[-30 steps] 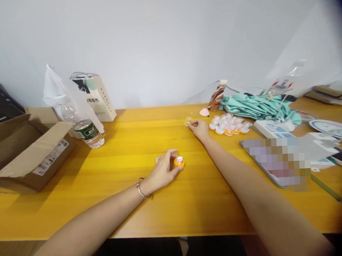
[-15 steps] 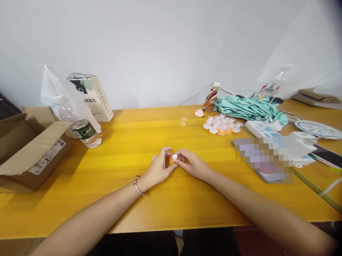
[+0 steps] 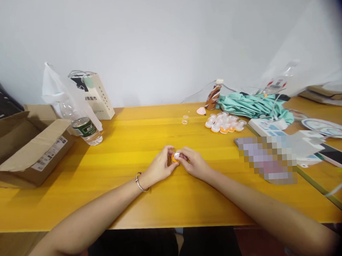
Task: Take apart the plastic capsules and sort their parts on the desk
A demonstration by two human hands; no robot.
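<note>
Over the middle of the table, my left hand (image 3: 160, 163) has its thumb and fingers closed around a small orange round base (image 3: 173, 158). My right hand (image 3: 194, 163) meets it there, pinching a small white piece with dark marks (image 3: 177, 155) right against the orange base. Fingers cover part of both, so I cannot tell whether they are joined. Farther off to the right lies a cluster of small clear-domed capsules with orange and white bases (image 3: 224, 123). A small clear plastic cup (image 3: 185, 119) stands beyond my hands.
On the left are an open cardboard box (image 3: 50, 153), a water bottle (image 3: 88, 131) and a paper bag (image 3: 99, 97). At the right are a brown drink bottle (image 3: 214, 96), teal cloth (image 3: 253, 107), a blurred-out flat object (image 3: 266, 159) and a dark phone (image 3: 340, 157).
The view has shifted slightly. Both hands stay together around the small orange base and white piece, with hardly any change in grip.
</note>
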